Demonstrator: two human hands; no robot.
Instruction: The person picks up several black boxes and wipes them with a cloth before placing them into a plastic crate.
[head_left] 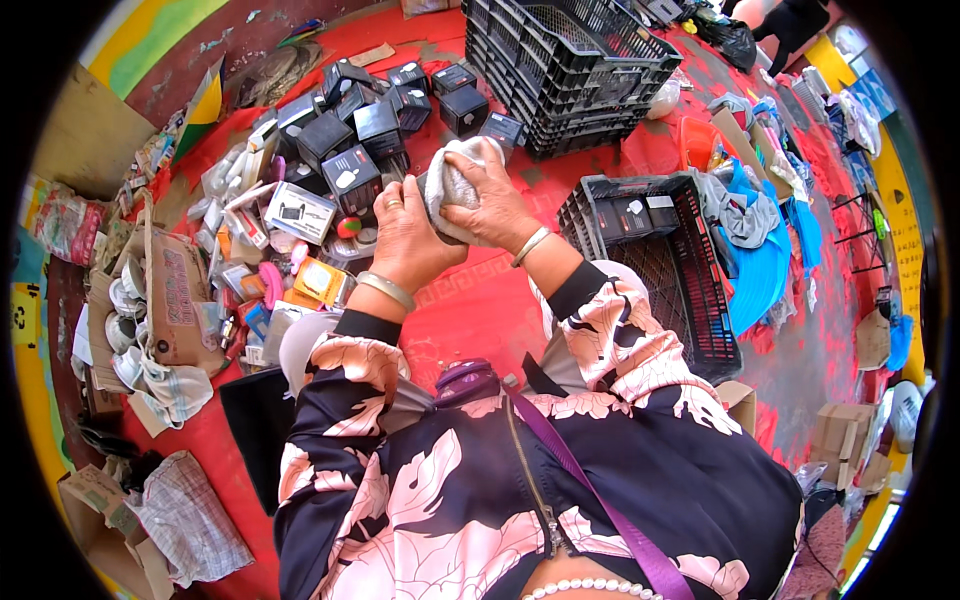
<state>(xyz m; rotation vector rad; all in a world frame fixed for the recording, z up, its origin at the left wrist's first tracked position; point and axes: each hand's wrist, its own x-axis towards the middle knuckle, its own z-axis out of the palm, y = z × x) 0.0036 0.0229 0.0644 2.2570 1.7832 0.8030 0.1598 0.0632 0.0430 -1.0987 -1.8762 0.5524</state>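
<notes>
In front of me my right hand [490,200] is closed around a whitish-grey cloth [450,188], pressing it over a small dark box. Close against it on the left, my left hand [402,238] grips that box; only a dark edge shows, and the rest is hidden by the cloth and fingers. Just beyond both hands lies a loose pile of small black boxes [378,128]. To the right, a black plastic crate [708,300] holds a few similar black boxes [622,217] at its far end.
Stacked black crates [570,75] stand at the back. Left of my hands are a white box [300,212], an orange packet [318,282] and mixed small goods. A cardboard box [180,300] stands beside white cups [125,335]. Blue bags and grey cloth [745,215] lie right of the crate.
</notes>
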